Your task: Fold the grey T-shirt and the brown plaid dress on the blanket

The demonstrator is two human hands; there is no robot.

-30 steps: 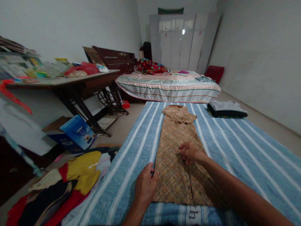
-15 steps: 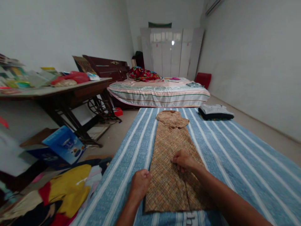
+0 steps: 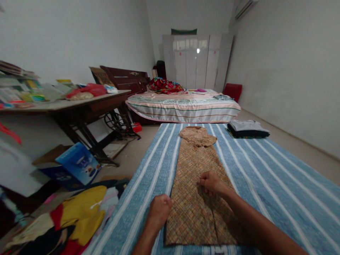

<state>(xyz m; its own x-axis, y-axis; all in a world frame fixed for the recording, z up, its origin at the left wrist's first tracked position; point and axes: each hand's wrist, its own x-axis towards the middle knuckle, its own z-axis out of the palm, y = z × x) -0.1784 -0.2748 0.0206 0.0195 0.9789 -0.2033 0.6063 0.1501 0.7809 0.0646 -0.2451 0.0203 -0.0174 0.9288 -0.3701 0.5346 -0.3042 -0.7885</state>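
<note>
A brown checked garment (image 3: 196, 159), seemingly a dress or long shirt, lies lengthwise on a blue-and-white striped bedsheet (image 3: 143, 184), its narrow gathered end away from me. My left hand (image 3: 160, 209) is closed at the garment's left edge, fingers curled on the cloth border. Over the middle of the garment my right hand (image 3: 211, 183) pinches the fabric, and a dark crease or slit runs from there down to the near hem. My right forearm covers the lower right part of the garment.
Folded clothes (image 3: 248, 128) are stacked at the far right of the sheet. Loose clothes (image 3: 82, 209) lie piled at the left, near a blue box (image 3: 78, 164). A sewing machine table (image 3: 87, 102) stands along the left wall. Beyond is a second bed (image 3: 183, 106).
The view has shifted slightly, so everything sits a little further right and lower. Both hands keep nearly the same places on the garment, still closed.
</note>
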